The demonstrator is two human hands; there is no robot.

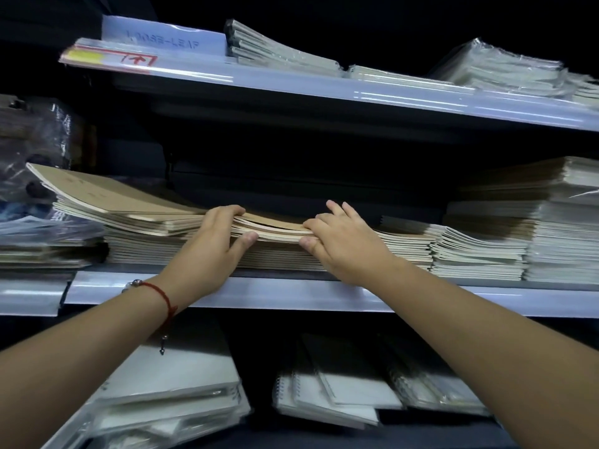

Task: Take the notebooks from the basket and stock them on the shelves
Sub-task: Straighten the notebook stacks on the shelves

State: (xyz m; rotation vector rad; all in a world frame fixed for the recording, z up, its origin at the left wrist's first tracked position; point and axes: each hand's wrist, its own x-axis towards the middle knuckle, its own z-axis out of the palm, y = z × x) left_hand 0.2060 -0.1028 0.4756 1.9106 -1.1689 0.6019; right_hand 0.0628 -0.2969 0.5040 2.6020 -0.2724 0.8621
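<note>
Right-edge notebook stacks (pixel 570 222) blurred, cut off

Thin brown-covered notebooks (pixel 275 230) lie flat, stacked on the middle shelf (pixel 291 294).

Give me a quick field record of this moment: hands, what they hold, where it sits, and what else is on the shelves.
left hand: grips the front edge of the brown notebooks
right hand: grips the same bundle
bundle position: on top of the notebook stack, middle shelf
upper shelf: wrapped packs
lower shelf: spiral notebooks
basket: not in view
</note>
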